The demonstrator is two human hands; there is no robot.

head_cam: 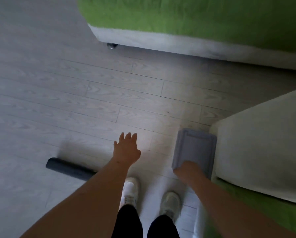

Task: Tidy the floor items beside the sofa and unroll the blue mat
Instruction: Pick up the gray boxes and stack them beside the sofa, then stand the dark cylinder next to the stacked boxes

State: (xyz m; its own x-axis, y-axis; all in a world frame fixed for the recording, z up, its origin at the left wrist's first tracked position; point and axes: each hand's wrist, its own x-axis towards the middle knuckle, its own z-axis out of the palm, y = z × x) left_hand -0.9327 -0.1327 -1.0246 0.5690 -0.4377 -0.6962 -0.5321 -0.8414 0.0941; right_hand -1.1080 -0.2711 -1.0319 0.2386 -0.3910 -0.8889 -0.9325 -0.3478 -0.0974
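Blue mat [70, 169] lies apart from left hand's [126, 150] fingers [128, 136].

The dark blue-grey rolled mat [70, 169] is lying with its right end hidden behind the left forearm [92, 194], so its full length is not showing. The right hand [186, 169] is gripping the near edge of the flat grey-blue rectangular thing [195, 148]. Its fingertips are hiding under that edge, and the blur is leaving the thing's material unclear. The green-covered sofa [195, 23] is running out past the top and right edges. The small dark round foot [111, 45] under its corner is showing too blurred to tell more. The cream armrest [263, 143] is being cut by the right edge. The black trouser legs [128, 222] are covering the heels of the white shoes [131, 191].
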